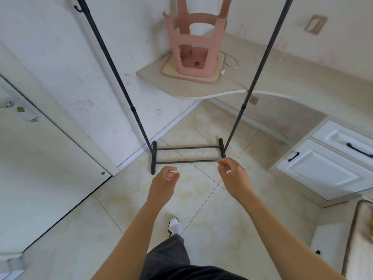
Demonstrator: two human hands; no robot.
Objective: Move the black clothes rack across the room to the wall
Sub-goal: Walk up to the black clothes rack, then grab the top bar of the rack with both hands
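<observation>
The black clothes rack (186,154) stands on the tiled floor in the corner, close to the white wall (66,63). Its two thin uprights rise out of the top of the view, one at the left and one at the right, joined low down by two cross bars between short feet. My left hand (164,183) hovers just in front of the left foot, fingers loosely curled and holding nothing. My right hand (233,175) hangs near the right foot, fingers also curled and apart, touching nothing.
An upturned pink stool (196,40) sits on a cushion on a curved desk top (193,92) behind the rack. A white cabinet with black handles (323,164) is at the right, a door (40,158) at the left, a mattress edge (357,239) at lower right. My foot (175,227) is on the floor.
</observation>
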